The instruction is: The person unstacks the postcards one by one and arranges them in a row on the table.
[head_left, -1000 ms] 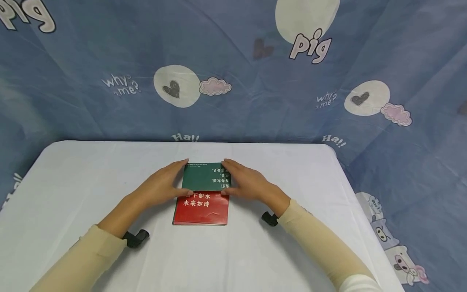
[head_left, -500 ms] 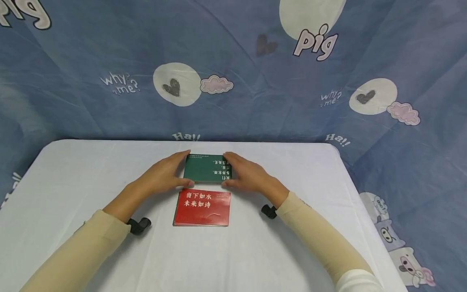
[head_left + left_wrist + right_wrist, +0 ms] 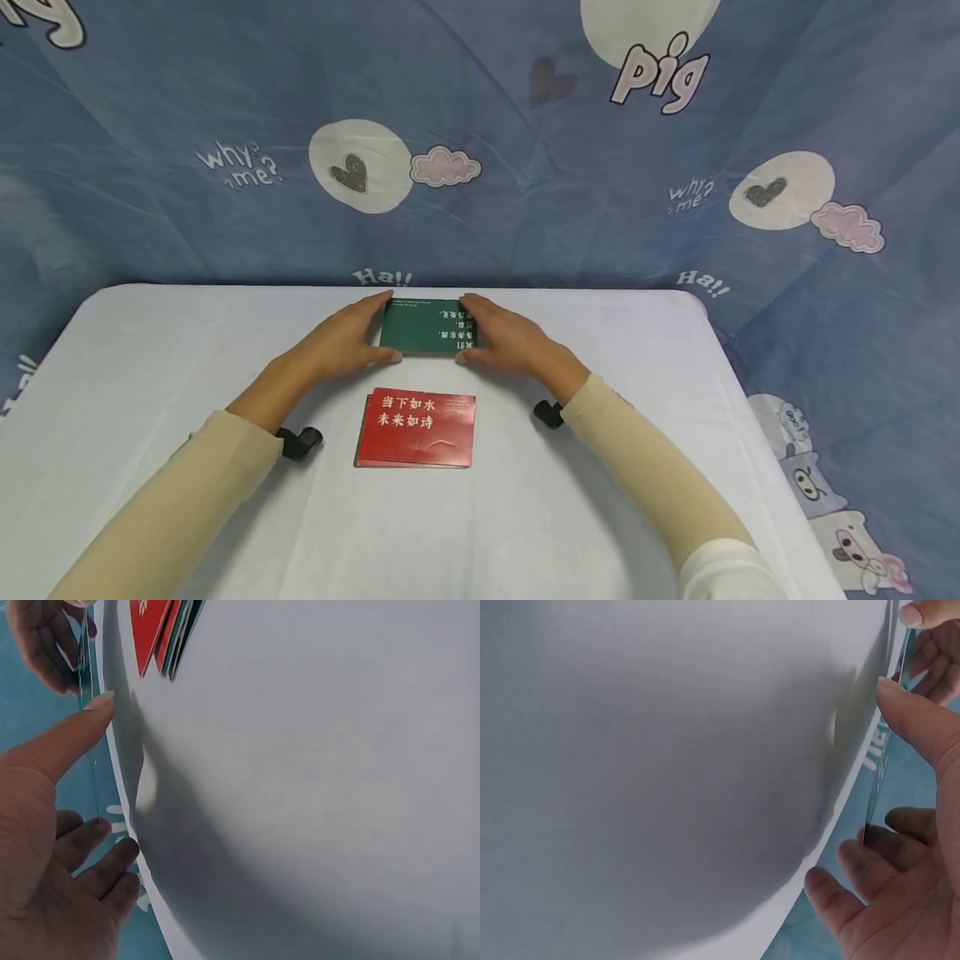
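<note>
Both hands hold a green card point(image 3: 423, 327) with white Chinese characters, above the far part of the white table. My left hand point(image 3: 347, 335) grips its left end, thumb at the near edge and fingers at the far edge. My right hand point(image 3: 512, 335) grips the right end in the same way. In the right wrist view the green card point(image 3: 879, 776) shows almost edge-on between thumb and fingers. Nearer, a small stack of cards with a red card point(image 3: 420, 429) on top lies on the table; in the left wrist view the stack point(image 3: 161, 634) shows red and dark green edges.
The white-covered table point(image 3: 405, 533) ends at a back edge just beyond the hands. A blue printed cloth point(image 3: 495, 233) hangs behind it and on the right side. A black strap piece point(image 3: 302, 443) sticks out from the left wrist, another point(image 3: 549, 414) from the right.
Both hands have carried the green card away from the red stack, toward the table's back edge. The top of the red card, partly covered before, now shows fully.
</note>
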Demonstrator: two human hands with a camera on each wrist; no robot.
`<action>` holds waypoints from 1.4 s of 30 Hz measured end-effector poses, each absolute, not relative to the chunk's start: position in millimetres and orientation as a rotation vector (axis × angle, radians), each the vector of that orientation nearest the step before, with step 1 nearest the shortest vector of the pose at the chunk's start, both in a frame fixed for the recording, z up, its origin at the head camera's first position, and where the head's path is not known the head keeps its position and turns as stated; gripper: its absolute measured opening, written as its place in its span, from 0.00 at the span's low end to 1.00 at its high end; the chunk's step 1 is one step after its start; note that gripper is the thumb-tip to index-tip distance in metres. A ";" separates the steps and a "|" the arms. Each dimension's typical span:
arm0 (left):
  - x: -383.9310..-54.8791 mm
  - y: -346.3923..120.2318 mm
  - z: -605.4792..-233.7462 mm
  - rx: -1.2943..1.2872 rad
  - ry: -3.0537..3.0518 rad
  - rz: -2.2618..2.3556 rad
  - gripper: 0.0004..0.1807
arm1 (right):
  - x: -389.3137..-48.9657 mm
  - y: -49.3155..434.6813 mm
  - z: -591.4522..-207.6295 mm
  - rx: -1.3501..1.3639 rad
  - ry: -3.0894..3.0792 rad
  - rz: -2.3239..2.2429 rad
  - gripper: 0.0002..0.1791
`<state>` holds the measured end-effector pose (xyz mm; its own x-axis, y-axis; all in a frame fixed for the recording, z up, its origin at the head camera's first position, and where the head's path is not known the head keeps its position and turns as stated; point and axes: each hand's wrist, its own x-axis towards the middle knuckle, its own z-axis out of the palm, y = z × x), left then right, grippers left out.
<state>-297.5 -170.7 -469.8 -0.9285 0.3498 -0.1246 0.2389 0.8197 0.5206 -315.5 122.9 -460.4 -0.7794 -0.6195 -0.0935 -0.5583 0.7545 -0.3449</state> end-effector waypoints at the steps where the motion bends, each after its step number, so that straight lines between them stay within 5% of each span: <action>1: -299.7 -170.8 -470.1 0.462 2.787 0.757 0.60 | -317.6 122.7 -460.6 -0.933 2.751 -0.444 0.52; 42: -331.0 -176.7 -480.3 0.534 2.767 0.680 0.49 | -354.1 121.0 -471.9 -0.825 2.642 -0.583 0.46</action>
